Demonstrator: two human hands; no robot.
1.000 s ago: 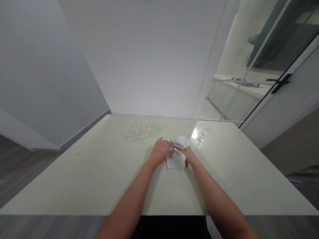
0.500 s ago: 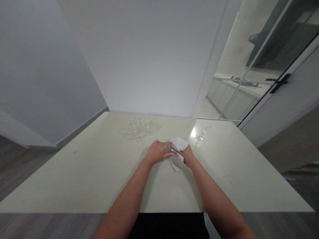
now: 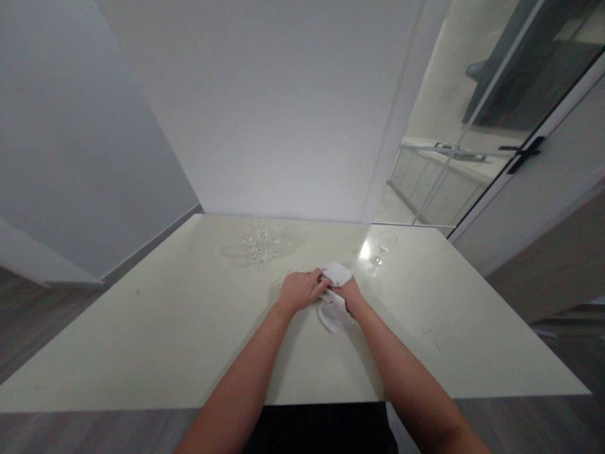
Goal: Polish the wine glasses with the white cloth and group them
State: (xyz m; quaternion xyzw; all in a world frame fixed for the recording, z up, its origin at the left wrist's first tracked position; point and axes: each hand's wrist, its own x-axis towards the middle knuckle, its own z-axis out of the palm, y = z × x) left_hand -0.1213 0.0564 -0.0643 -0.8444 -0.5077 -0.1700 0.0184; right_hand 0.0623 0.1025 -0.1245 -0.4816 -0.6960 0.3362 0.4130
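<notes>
Above the middle of the table, my left hand [image 3: 301, 291] is closed around a clear drinking glass [image 3: 323, 279], mostly hidden by my fingers and the cloth. My right hand [image 3: 348, 294] grips a white cloth [image 3: 336, 273] pressed against the glass, with a loose end hanging below toward the tabletop. The two hands meet at the glass. To the right and farther back, a single clear stemmed glass [image 3: 377, 258] stands upright. Several clear stemmed glasses [image 3: 261, 244] are grouped at the back left.
The pale, glossy table [image 3: 155, 340] runs back to a white wall [image 3: 265, 126]. At right is a glass-paned partition [image 3: 425, 183] beside a door with a black handle [image 3: 527, 154]. Faint marks [image 3: 432, 338] show on the tabletop at right.
My left hand has turned, and its fingers now cover more of the glass. The cloth has shifted with my right hand, its loose end hanging slightly lower. The view has shifted slightly.
</notes>
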